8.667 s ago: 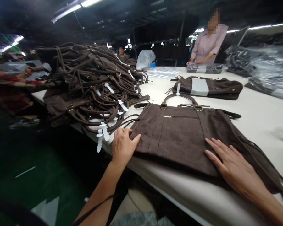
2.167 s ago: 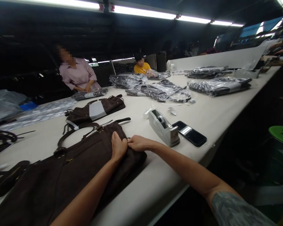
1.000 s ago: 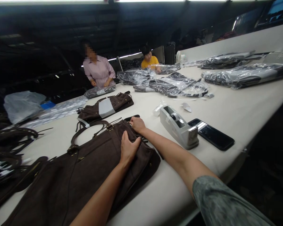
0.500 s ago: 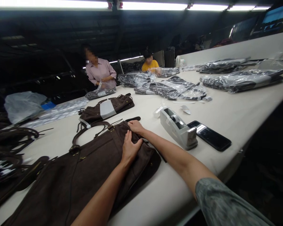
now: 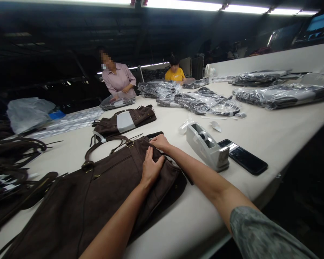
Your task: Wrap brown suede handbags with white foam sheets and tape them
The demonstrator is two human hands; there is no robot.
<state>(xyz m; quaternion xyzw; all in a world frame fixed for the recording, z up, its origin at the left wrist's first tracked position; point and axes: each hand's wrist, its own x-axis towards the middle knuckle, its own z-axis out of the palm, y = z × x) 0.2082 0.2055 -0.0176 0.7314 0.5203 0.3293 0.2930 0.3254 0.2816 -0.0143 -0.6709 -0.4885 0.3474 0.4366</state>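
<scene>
A long pale counter [image 5: 259,136] ran through a dim workshop under strip lights, with a brown bag [image 5: 97,187] flat at its near edge.

The bag, soft and suede-like with a looped handle and small brass fittings, lay on its side with its right end turned in. The left hand [image 5: 151,167] rested open on that turned-in part, fingers spread, apparently pressing it flat. The right hand [image 5: 160,142] sat at the bag's top corner with its fingers curled; whether they pinched the cloth could not be told. A grey tape dispenser [image 5: 207,146] and a dark phone [image 5: 244,161] stood just right of the arms, within reach. Farther off lay a folded bag [image 5: 124,122] banded in grey paper and glossy plastic-wrapped bundles [image 5: 202,102], with two people at the far side.
</scene>
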